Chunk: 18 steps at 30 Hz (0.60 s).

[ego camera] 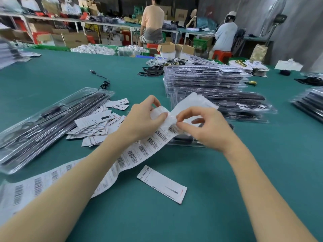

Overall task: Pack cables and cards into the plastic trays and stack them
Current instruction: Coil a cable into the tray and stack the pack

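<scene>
- Ahead of you, a barcode label strip (132, 157) trails across the green surface (218, 172).
- Seated workers (152, 23) face away at far benches.
- Red stools (222, 55) and cardboard boxes (75, 40) sit behind.

Label strip (132, 154) runs from the near-left edge of the table (218, 198) up to centre, raised there between left hand (141, 119) and right hand (204, 128). Single card (162, 184) lies just in front of the strip, right of centre. Loose card pile (99, 123) left of the hands; filled trays (43, 126) further left. Tall tray stack (209, 84) behind the hands, right. Lone cable (103, 81) far centre-left. Another tray stack (311, 103) at the right edge.
</scene>
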### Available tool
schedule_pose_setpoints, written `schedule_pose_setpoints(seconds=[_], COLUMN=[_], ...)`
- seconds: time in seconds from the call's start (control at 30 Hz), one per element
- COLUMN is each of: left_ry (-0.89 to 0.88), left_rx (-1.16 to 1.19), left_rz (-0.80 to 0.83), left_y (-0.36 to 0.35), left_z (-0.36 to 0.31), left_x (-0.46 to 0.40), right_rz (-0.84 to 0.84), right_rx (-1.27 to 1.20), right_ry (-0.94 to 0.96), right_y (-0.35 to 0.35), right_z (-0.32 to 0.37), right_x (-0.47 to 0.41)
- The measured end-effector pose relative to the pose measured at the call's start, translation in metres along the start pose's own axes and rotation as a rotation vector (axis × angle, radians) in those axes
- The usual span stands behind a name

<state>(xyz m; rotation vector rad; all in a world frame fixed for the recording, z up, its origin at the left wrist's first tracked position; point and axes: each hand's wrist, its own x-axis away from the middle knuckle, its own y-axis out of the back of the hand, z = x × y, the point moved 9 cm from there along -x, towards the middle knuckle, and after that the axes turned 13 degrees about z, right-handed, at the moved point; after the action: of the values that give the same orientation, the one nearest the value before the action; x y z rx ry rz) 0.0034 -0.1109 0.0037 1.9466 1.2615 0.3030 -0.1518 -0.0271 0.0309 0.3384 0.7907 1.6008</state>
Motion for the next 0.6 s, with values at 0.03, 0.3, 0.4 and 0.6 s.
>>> schedule_pose_setpoints(seconds=[0.03, 0.3, 0.4, 0.6], left_ry=[-0.012, -0.386, -0.487, -0.449], left_rx=[-0.003, -0.019, -0.090, -0.310], left_rz=[-0.010, 0.223, 0.428, 0.358], left_y=[0.000, -0.042, -0.091, -0.085], left_z=[-0.001, -0.070, -0.098, -0.080], left_x=[0.000, 0.020, 0.040, 0.032], right_rz=[-0.033, -0.297, -0.282, -0.276], right_rx=[-0.120, -0.559, -0.509, -0.456], right_ry=[0.003, -0.122, -0.181, -0.312], right_y=[0.009, 0.061, 0.059, 0.048], right_z=[-0.002, -0.036, -0.044, -0.064], right_x=[0.002, 0.019, 0.018, 0.019])
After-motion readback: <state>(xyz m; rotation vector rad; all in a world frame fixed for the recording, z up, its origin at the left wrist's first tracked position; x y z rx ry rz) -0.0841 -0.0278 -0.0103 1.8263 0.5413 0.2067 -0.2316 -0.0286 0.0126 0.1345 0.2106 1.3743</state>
